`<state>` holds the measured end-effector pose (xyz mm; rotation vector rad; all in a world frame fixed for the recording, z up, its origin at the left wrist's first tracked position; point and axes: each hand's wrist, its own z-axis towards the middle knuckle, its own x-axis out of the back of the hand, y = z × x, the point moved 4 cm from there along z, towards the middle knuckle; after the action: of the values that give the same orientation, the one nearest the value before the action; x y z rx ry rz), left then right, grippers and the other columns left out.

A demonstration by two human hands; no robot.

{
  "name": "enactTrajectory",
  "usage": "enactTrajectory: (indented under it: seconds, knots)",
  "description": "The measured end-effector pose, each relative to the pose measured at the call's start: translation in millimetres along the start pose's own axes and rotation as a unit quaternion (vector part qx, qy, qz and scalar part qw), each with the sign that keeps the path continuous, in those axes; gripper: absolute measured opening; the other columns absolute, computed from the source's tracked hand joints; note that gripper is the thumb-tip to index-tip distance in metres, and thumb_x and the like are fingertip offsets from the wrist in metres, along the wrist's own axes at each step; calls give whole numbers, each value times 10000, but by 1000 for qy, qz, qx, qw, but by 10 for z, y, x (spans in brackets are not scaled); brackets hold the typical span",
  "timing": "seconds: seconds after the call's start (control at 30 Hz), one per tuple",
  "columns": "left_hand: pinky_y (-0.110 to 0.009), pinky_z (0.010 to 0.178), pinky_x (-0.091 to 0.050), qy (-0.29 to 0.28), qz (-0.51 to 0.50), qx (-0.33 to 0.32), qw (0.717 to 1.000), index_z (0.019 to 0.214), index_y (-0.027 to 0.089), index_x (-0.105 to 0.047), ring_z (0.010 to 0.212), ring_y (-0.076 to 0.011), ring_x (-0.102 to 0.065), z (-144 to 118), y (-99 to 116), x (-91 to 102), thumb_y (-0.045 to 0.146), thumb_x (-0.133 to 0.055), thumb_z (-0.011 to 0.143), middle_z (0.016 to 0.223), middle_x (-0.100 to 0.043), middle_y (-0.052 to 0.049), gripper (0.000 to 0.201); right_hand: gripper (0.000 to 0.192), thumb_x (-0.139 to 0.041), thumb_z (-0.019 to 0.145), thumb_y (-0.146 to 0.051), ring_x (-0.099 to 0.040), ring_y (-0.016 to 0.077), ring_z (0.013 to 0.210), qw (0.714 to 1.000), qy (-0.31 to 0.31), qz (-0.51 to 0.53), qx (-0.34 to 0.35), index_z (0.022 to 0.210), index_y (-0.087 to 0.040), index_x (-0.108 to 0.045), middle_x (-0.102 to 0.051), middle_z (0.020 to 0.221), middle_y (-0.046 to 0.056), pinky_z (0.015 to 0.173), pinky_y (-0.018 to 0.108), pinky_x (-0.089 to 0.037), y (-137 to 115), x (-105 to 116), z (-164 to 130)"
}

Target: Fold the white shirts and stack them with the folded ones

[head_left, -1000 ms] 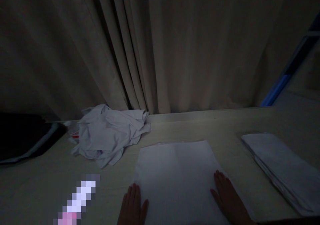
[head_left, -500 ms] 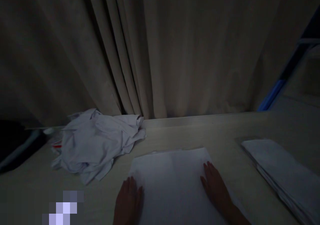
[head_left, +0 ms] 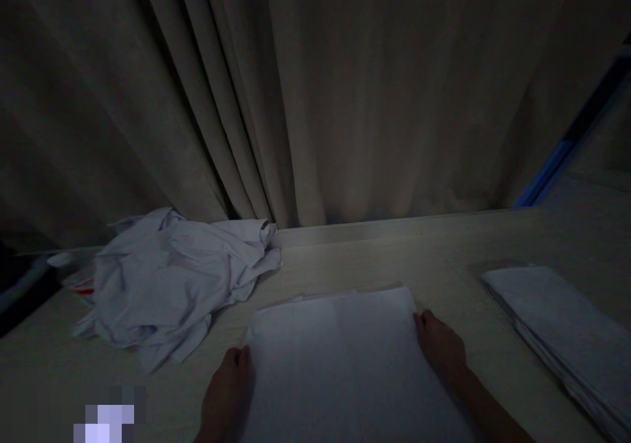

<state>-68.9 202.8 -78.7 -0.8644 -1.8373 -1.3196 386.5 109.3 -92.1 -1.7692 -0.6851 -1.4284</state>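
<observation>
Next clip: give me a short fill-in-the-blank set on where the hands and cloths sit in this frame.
1. The left hand and right hand rest at the two side edges of the ____ cloth.
2. The crumpled cloth lies to the ____ of it.
3. Behind the table hangs a ____.
4. The stack of folded cloths lies by the ____ hand.

Missing words: folded; left; curtain; right

A crumpled white garment [head_left: 167, 282] lies in a loose heap at the left of the frame, on the pale table [head_left: 374, 259]. A stack of folded white cloths [head_left: 566, 331] sits at the lower right. Beige curtains [head_left: 315, 94] hang in folds across the whole upper half. A blue strip [head_left: 547, 177] slants at the right edge.
</observation>
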Motion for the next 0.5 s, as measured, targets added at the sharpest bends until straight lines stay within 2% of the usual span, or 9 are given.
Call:
enactTrajectory:
  seconds: [0.17,0.37,0.5]
  knots:
    - [-405,737,-437,-2,18,6,1000,915,233,-495,859,-296,-645,96,-38,-7,598,-172,837,885,-666,-105,493,487,-149,925,-476,-659,262,758,1000,1,-26,3,949,-187,-541,-685,835,117,650,391,-458,40,-15,23]
    - [-353,681,-448,28,14,-16,999,900,223,-465,797,-253,-650,191,-115,-31,482,-191,865,872,-669,-104,378,449,-135,931,-430,-652,233,772,999,-19,38,8,976,-200,-518,-681,839,109,646,347,-440,156,-20,137]
    - [-367,660,-442,27,81,-18,996,883,224,-459,777,-266,-658,164,-93,-51,449,-172,873,843,-678,-108,365,430,-148,924,-437,-651,252,760,999,-28,30,10,942,-206,-510,-674,821,108,640,364,-431,216,-56,174]
